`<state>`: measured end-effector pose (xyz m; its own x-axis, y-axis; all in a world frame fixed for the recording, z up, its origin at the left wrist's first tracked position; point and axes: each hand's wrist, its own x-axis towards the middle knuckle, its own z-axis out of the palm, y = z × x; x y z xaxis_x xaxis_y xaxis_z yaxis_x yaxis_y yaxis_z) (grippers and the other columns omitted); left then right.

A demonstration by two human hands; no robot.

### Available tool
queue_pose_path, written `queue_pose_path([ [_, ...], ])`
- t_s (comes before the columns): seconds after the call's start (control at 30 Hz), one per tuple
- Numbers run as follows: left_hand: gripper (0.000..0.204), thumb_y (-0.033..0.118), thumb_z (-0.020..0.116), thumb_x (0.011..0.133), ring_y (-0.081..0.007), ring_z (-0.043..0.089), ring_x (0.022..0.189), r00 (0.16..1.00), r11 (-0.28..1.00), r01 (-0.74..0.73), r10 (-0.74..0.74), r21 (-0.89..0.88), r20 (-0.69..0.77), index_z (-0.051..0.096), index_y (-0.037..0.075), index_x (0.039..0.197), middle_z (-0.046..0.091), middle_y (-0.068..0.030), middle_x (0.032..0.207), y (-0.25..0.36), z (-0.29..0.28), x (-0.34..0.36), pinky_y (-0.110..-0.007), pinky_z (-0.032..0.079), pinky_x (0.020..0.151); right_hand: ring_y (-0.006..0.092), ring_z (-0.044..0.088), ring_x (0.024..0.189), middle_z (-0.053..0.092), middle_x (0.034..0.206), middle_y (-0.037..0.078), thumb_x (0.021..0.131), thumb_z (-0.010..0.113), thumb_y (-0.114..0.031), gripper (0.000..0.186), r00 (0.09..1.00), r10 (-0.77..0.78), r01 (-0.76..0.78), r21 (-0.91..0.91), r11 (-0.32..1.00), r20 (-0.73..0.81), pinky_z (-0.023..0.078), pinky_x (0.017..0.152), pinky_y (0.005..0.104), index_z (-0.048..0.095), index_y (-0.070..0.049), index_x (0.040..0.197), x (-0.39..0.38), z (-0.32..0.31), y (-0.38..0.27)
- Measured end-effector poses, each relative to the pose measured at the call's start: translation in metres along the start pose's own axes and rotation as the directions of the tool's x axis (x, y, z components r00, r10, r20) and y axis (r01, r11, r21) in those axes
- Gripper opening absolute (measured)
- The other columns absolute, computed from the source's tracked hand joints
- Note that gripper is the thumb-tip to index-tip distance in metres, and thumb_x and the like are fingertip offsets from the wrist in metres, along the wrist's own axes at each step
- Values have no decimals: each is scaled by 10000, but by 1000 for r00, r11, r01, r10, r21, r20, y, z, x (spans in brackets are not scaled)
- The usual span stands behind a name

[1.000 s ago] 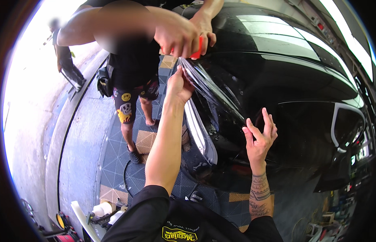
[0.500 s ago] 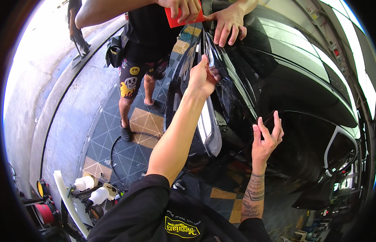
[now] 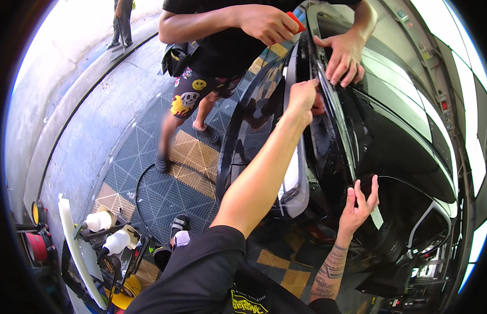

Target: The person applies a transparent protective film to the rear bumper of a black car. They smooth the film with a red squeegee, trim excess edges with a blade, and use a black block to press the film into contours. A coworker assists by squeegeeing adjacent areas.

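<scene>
The tiled floor (image 3: 160, 196) is stretching between the concrete (image 3: 97, 141) and the car (image 3: 400, 141), with its long edge curving along the concrete and open tiles leaving a lane beside the person's left arm. The black car is filling the right, its glossy surface mirroring bright panels. A co-worker (image 3: 222, 57) is standing in the upper part of that lane, close to the car's edge. The film (image 3: 343, 128) is running as a creased, shiny band along the car, between the person's two hands. White bottles (image 3: 116, 242) are crowding the floor's lower-left side. The left hand (image 3: 303, 98) is pinching the film's upper part, fingers curled; the right hand (image 3: 359, 209) is pinching its lower end between thumb and forefinger, other fingers lifting away. The co-worker's right hand is gripping a red card (image 3: 297, 22); the other is lying spread by the film's top.
</scene>
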<state>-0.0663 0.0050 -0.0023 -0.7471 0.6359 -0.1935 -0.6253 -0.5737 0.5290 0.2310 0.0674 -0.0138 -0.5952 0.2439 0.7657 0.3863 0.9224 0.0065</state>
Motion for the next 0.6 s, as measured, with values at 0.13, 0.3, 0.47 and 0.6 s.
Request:
queue_pose_path([
  [0.13,138,182,561,935,-112,524,543,1000,999,-21,21,28,10,586,71,855,525,25,652,4,-2,9,-282,432,462,344,461,1267,477,1448,145,863,698,-146,233,1000,-23,23,-18,1000,17,347,1043,432,734,-57,1076,0,2,0],
  [0.3,290,232,542,987,-79,422,440,966,940,200,-141,-276,217,505,148,711,472,60,571,14,-12,27,-269,392,431,350,451,1275,478,1445,151,877,689,-149,230,999,8,-7,-18,1000,44,351,1053,430,727,-31,1070,0,0,-2],
  [0.47,217,257,554,995,-117,455,475,939,877,283,-172,-388,297,544,97,849,507,20,630,17,-18,35,-273,445,464,352,441,1283,475,1447,151,890,680,-171,229,998,15,-13,-29,1000,67,357,1054,432,726,-20,1056,0,0,-4],
  [0.6,322,365,585,978,-94,373,483,941,817,229,-47,-529,335,487,114,802,401,17,617,2,-22,26,-242,319,429,350,433,1290,470,1450,157,895,679,-184,238,997,14,-12,-21,1000,71,352,1057,433,724,-19,1059,0,1,-4],
])
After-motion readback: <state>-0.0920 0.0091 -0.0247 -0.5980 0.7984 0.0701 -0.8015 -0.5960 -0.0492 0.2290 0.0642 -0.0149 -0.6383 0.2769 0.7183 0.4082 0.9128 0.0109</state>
